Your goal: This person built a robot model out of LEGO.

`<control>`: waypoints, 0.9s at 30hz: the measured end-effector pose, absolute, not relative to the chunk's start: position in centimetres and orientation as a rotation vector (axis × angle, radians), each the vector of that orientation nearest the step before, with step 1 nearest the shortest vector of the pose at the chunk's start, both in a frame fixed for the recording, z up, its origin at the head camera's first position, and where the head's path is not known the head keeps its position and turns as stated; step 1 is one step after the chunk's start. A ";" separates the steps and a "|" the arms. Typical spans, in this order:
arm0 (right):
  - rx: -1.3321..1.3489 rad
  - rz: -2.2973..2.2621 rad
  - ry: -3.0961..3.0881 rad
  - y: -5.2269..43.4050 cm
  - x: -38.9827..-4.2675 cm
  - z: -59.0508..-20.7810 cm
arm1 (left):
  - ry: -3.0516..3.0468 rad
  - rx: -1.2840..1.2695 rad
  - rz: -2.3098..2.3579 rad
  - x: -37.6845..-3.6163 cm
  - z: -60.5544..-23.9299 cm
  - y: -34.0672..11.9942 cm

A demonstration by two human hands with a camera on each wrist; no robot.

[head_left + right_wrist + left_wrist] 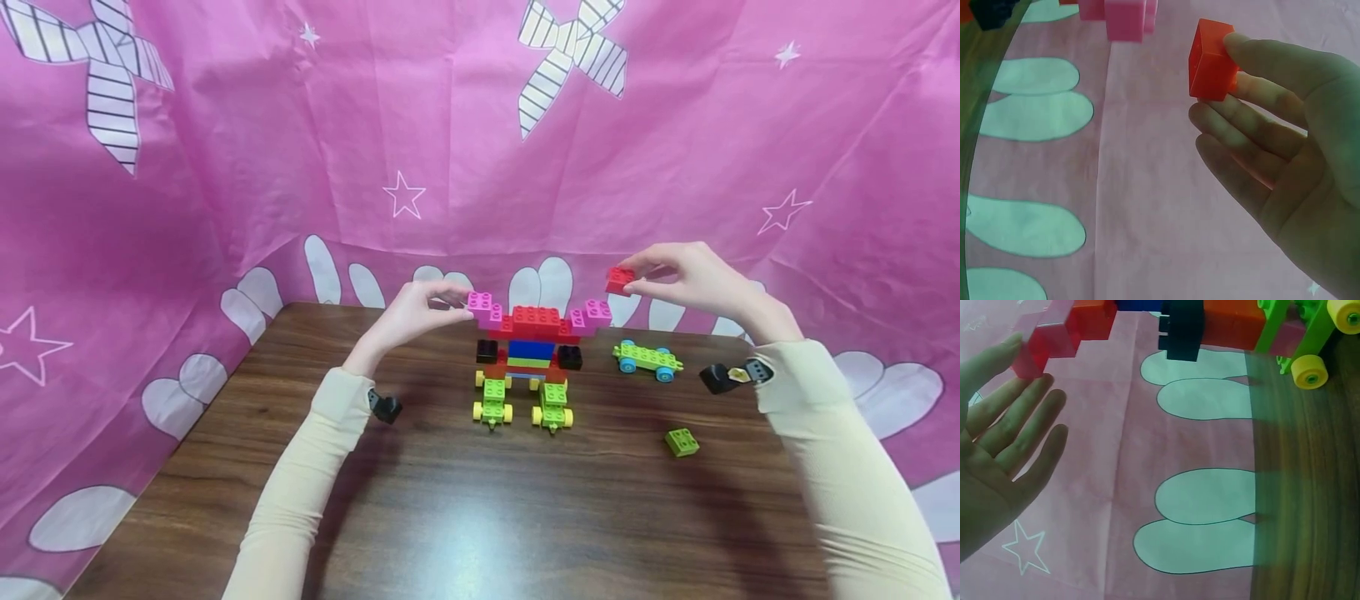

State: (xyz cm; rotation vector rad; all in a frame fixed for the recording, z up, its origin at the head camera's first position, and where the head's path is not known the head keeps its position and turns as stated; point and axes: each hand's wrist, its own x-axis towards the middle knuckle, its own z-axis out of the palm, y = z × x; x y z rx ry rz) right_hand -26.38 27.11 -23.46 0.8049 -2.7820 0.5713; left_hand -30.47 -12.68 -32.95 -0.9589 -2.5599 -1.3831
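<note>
Head view shows a brick figure standing at the centre of the frame on a dark wood-grain bench. It is built of studded plastic blocks: a red top, a blue and green middle, black blocks at the sides, and two lime-green wheeled bases with yellow wheels as feet. Stepped pink bricks stick out at each upper side.

At the centre left, the left hand touches the pink arm with its fingertips; the left wrist view shows those fingers straight and relaxed against the bricks. Right of centre, the right hand pinches a small red brick between thumb and fingers, in the air just to the upper right of the figure's right pink arm. The right wrist view shows the brick's hollow underside.

A lime-green chassis with blue wheels lies right of the figure, and a loose green brick sits lower right. A glossy pink cloth with white stars and petal shapes hangs behind the bench. No writing is readable.
</note>
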 end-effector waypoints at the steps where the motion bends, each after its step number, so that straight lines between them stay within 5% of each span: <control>1: 0.815 0.569 -2.785 26.8 -26.5 -23.5 | -2.551 -0.956 -1.401 -30.5 -33.1 -12.7; 27: 1.104 0.705 -2.885 19.7 -28.5 -24.2 | -2.496 -0.858 -1.585 -30.2 -34.4 -12.4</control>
